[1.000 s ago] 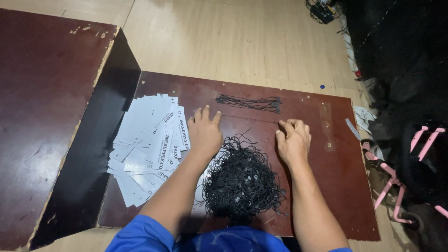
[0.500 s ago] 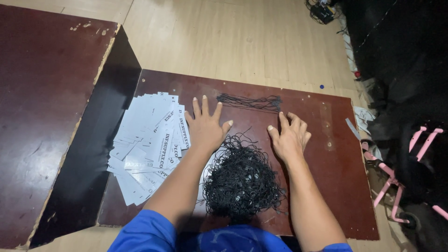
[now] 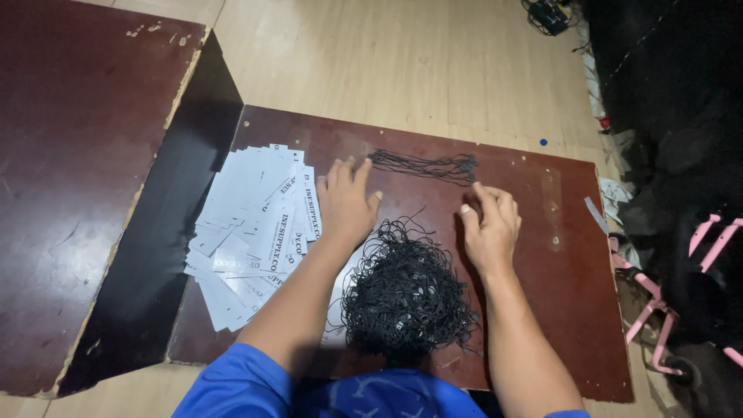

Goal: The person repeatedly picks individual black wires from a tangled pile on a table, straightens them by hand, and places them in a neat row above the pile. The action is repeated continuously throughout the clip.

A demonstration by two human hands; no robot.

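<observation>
My left hand (image 3: pixel 344 203) lies flat, fingers spread, on the fanned white paper tags (image 3: pixel 251 224) so they stay put. My right hand (image 3: pixel 489 226), fingers curled and holding nothing, sits beside the tangled black string pile (image 3: pixel 406 298) mid reddish-brown tabletop (image 3: pixel 542 310).

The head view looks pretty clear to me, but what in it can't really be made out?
- Board under the left hand and right hand: covered by the palms.
- Pile of black cords: too tangled to count; its near edge is hidden by the blue shirt.
- Lower white cards: overlapped by upper ones.
- Dark heap, right: too dim; the frame edge cuts it off.
</observation>
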